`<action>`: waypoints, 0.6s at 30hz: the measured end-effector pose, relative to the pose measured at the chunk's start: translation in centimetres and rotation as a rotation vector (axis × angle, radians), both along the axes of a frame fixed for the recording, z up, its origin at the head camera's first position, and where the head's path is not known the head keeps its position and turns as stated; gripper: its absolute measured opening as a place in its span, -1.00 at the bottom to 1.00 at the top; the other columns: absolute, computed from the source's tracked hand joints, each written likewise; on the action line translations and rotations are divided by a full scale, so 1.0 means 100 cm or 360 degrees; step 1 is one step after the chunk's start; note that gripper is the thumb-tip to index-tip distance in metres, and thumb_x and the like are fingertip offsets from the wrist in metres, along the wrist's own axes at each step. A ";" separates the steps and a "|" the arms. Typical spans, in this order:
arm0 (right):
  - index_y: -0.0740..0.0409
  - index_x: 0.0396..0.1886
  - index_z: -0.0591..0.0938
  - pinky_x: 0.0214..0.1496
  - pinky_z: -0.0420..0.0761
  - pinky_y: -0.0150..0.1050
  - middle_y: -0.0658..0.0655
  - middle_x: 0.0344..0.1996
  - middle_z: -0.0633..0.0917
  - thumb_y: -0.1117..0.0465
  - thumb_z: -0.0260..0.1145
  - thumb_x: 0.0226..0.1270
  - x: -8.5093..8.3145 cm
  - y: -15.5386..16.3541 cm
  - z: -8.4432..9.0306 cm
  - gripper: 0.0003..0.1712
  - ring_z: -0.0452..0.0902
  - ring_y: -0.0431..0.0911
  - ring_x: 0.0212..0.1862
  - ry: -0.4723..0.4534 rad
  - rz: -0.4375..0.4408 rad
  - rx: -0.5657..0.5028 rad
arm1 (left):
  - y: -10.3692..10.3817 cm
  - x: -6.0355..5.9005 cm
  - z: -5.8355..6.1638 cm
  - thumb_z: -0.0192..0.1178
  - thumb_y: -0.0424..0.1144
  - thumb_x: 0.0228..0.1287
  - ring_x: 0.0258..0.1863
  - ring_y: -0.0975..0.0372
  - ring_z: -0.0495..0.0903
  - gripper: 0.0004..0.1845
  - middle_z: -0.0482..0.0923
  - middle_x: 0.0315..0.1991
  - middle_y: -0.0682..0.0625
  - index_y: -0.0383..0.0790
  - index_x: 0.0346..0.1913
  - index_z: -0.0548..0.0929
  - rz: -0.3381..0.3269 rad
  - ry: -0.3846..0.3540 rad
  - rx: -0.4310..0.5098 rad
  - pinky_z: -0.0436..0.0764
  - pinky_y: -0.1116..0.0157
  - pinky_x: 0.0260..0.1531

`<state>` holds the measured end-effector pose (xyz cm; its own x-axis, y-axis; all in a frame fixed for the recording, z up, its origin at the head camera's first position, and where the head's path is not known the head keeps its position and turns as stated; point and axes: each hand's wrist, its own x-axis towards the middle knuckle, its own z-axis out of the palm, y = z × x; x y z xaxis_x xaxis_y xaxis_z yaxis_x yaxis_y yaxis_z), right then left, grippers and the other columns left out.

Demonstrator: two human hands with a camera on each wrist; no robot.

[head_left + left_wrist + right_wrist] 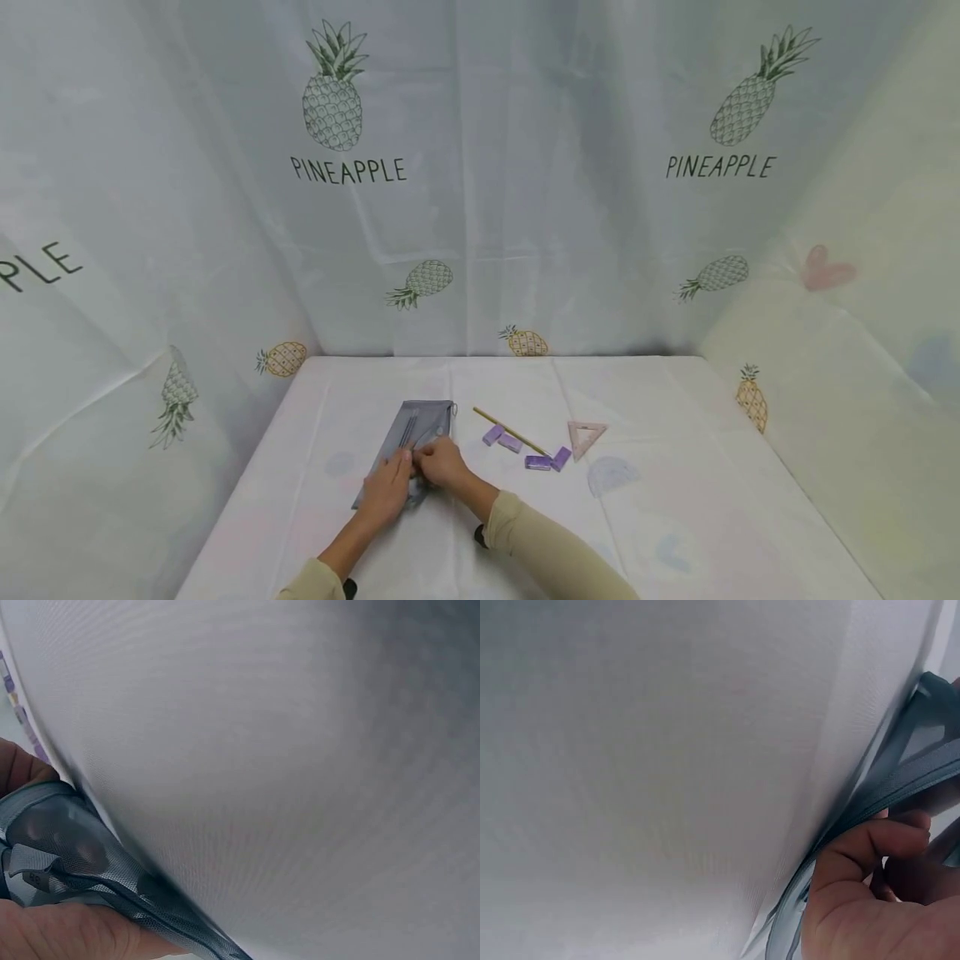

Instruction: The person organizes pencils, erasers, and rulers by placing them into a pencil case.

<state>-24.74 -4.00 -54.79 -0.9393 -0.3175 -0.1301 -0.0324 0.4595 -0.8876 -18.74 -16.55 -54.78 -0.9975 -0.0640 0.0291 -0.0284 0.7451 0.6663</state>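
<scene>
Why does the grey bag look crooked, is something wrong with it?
The grey mesh pouch lies slanted on the table because the left hand and right hand are gripping its near end. Nothing looks torn or spilled.

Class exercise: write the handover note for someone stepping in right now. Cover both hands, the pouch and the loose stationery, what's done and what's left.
Left hand and right hand both grip the grey mesh pouch at its near end, on the table.
Outside the pouch, to its right: pencil, four purple erasers, pink triangle ruler.
Done: pouch in hand.
Left: apparently, pack the loose items.
</scene>
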 end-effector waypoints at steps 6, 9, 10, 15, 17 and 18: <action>0.34 -0.38 0.78 -0.61 0.42 -0.48 0.20 -0.61 0.72 0.20 0.22 0.46 0.006 0.020 0.009 -0.66 0.41 -0.32 -0.64 0.0186 0.0099 -0.0072 | 0.003 0.001 -0.001 -0.42 -0.03 0.65 0.37 -0.47 0.16 -0.41 0.32 0.38 -0.42 -0.34 0.41 0.36 0.0000 -0.0026 0.0013 0.02 -0.57 0.18; 0.32 -0.28 0.78 -0.54 0.44 -0.47 0.20 -0.51 0.75 0.19 0.19 0.49 0.006 0.032 0.013 -0.68 0.43 -0.31 -0.58 0.0516 0.0140 0.0024 | 0.003 0.000 -0.002 -0.42 -0.03 0.65 0.37 -0.46 0.18 -0.41 0.34 0.37 -0.41 -0.33 0.41 0.37 0.0001 -0.0002 0.0006 0.03 -0.58 0.17; 0.29 -0.22 0.77 -0.49 0.50 -0.46 0.18 -0.47 0.77 0.19 0.18 0.50 0.007 0.036 0.015 -0.69 0.50 -0.29 -0.53 0.0650 0.0150 0.0083 | 0.003 -0.001 -0.002 -0.43 -0.03 0.65 0.37 -0.46 0.17 -0.41 0.34 0.38 -0.40 -0.33 0.41 0.36 -0.0001 -0.0001 0.0006 0.02 -0.58 0.17; 0.34 0.35 0.45 0.21 0.62 -0.12 0.25 0.24 0.61 0.03 0.20 0.49 0.012 0.057 0.022 -0.39 0.59 0.02 0.22 0.0885 0.0209 0.0304 | 0.001 -0.001 -0.002 -0.46 0.01 0.64 0.37 -0.50 0.11 -0.37 0.31 0.39 -0.42 -0.35 0.42 0.34 -0.0008 -0.0018 0.0000 -0.03 -0.59 0.18; 0.35 0.49 0.23 0.43 0.41 0.02 0.28 0.47 0.33 -0.08 0.27 0.41 0.014 0.066 0.024 -0.13 0.31 0.10 0.46 0.0832 0.0253 0.0373 | 0.001 0.000 -0.001 -0.46 0.01 0.64 0.36 -0.51 0.12 -0.37 0.32 0.38 -0.43 -0.35 0.42 0.35 -0.0007 -0.0023 -0.0008 -0.02 -0.59 0.18; 0.33 0.53 0.12 0.49 0.29 0.09 0.29 0.53 0.20 -0.14 0.30 0.36 0.014 0.071 0.025 -0.01 0.16 0.12 0.53 0.0814 0.0278 0.0407 | 0.001 0.000 0.000 -0.45 0.01 0.64 0.37 -0.51 0.11 -0.37 0.31 0.38 -0.43 -0.35 0.42 0.34 -0.0005 -0.0026 -0.0009 -0.03 -0.59 0.19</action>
